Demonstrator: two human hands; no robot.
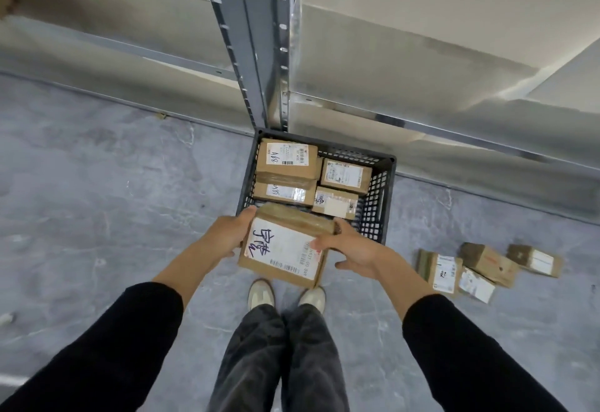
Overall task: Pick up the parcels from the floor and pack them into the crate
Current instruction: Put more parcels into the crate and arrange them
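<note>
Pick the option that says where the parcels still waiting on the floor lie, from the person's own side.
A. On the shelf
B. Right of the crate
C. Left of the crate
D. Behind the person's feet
B: the loose parcels lie on the floor to the right of the crate, beyond the right hand.

Even, soft indoor light, faint shadows, wide-angle bending at the edges, slight overall softness.

Grey shelving upright (256, 38), mottled floor (113, 184)
</note>
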